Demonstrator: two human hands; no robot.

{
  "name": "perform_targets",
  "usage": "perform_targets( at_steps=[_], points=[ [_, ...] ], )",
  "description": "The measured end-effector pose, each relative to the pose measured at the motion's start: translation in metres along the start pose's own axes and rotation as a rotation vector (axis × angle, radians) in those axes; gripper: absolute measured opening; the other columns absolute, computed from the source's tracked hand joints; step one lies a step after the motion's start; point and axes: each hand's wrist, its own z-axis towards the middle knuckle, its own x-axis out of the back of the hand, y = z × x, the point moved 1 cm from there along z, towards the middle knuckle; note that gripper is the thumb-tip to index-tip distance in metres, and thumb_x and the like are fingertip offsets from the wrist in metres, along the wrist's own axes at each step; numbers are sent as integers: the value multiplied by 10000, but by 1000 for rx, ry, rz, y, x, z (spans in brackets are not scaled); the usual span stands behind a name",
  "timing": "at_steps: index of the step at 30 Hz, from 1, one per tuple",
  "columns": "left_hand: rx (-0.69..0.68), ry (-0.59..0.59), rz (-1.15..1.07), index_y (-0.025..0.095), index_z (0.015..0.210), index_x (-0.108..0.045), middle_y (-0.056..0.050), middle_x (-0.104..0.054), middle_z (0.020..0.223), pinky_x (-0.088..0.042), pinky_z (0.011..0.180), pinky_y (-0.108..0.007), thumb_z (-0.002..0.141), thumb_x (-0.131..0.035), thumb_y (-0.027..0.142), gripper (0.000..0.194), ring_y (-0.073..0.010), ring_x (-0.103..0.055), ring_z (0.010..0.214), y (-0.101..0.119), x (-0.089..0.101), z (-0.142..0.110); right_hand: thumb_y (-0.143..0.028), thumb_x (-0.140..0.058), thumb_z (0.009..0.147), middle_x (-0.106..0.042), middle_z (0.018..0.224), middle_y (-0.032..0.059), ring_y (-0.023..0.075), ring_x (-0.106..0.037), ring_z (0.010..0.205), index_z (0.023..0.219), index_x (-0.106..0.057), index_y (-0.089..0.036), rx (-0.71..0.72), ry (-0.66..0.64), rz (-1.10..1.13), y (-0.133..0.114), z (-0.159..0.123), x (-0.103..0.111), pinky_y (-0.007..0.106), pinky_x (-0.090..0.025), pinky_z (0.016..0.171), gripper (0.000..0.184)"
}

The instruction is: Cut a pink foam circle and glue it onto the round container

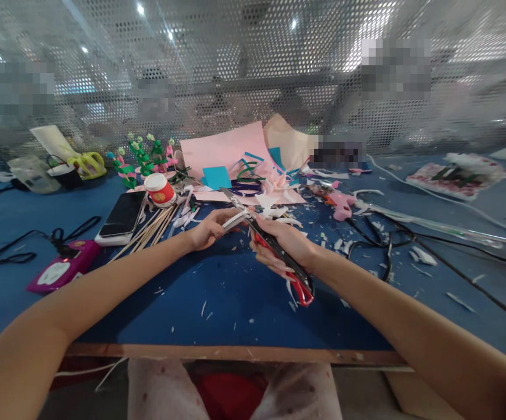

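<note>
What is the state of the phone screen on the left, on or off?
Off, it seems: the phone shows a plain dark face, with no lit picture.

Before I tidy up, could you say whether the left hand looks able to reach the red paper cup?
Probably yes: the cup is nearby with open space above, though the left hand is holding a white strip.

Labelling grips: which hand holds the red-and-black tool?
The right hand, closed around the tool; the left hand pinches a white strip instead.
</note>
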Motion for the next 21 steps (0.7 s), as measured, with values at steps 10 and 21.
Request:
perform_targets(
  at_steps=[10,21],
  points=[
    [64,103,-230,149,963,-699,-45,-722,981,-442,908,-344,320,-383,93,719,-233,-612,996,-3,7,0,-483,-253,964,-405,351,-52,75,-270,225,665,-472,-177,28,-23,37,-3,1,-1,186,-339,202,481],
    [67,158,-275,133,933,-700,-52,-732,875,-449,933,-373,311,-384,81,700,-236,-642,945,1,4,0,-425,-119,989,-421,372,-47,68,-261,228,671,-454,-184,10,-141,141,-3,1,2,162,-334,215,520]
  ],
)
